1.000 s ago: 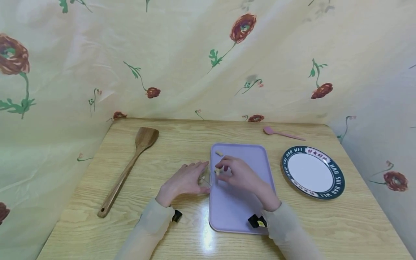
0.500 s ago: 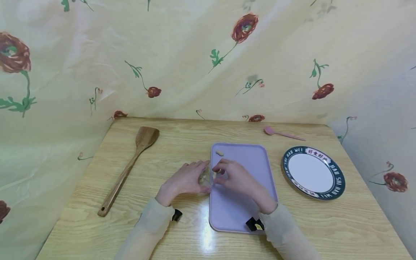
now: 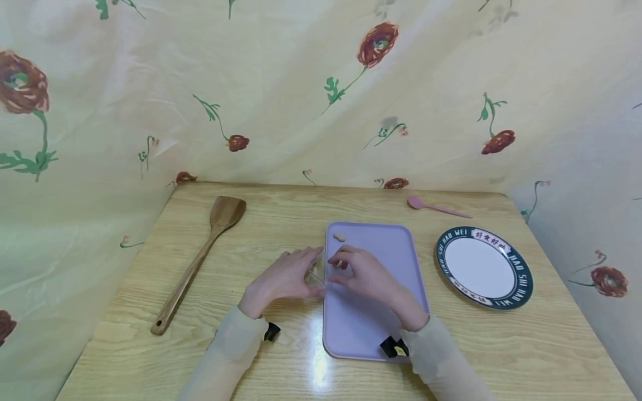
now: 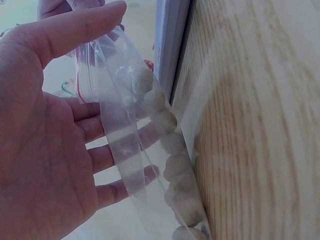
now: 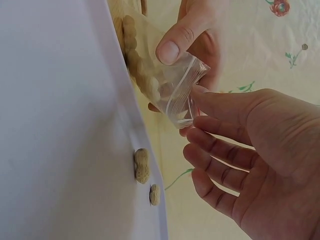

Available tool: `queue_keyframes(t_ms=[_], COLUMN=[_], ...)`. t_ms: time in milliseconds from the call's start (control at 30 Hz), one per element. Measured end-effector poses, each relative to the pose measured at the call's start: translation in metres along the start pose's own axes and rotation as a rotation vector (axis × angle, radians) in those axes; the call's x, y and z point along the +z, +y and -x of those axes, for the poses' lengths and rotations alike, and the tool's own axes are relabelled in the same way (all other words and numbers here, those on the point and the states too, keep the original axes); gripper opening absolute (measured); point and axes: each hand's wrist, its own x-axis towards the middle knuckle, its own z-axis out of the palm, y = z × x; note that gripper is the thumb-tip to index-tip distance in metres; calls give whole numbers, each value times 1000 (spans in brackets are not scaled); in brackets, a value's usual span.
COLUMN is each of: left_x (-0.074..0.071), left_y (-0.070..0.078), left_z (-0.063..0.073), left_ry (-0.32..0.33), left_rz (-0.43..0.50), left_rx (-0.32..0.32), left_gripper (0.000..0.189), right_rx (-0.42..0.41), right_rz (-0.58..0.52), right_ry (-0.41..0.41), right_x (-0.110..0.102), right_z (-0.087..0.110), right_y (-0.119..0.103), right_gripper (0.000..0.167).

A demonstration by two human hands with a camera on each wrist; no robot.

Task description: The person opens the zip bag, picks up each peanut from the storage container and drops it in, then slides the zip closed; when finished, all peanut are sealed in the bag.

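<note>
In the head view, my left hand (image 3: 286, 278) is at the left rim of the purple tray (image 3: 371, 334). It holds a clear zip bag (image 4: 122, 107) between thumb and fingers, with several unshelled peanuts (image 4: 172, 142) lined up along the bottom. My right hand (image 3: 368, 273) is over the tray, thumb and index finger apart at the bag's mouth. Seen from the right wrist, those two fingertips meet the edge of the bag; whether they touch it I cannot tell. A larger peanut (image 5: 142, 166) and a smaller peanut (image 5: 155, 195) lie on the tray near its rim.
On the left of the wooden table (image 3: 281, 223) lies a wooden spatula (image 3: 205, 250). Right of the tray sits a white plate (image 3: 481, 267) with a dark green rim, and a pink spoon (image 3: 436, 207) lies behind it. Flowered cloth (image 3: 281, 100) hangs behind and at the sides.
My right hand has moved slightly left to the bag's mouth. The peanut it pinched earlier no longer shows between its fingertips. My left hand and the bag have stayed about in place.
</note>
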Motion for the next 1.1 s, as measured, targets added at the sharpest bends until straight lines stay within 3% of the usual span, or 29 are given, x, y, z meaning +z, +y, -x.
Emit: queue_keyframes(t_ms=[533, 733, 1100], left_x=[-3, -4, -5], left_y=[-2, -3, -1], left_z=[1, 2, 4], left_ry=[4, 21, 23], left_rz=[7, 13, 24], left_rx=[16, 21, 22], left_gripper=[94, 94, 94], right_rx=[30, 64, 7], right_rz=[-65, -36, -12], right_ry=[-1, -43, -109], right_x=[-12, -27, -31], right_z=[-9, -24, -58], right_y=[16, 35, 75], right_gripper=[26, 27, 30])
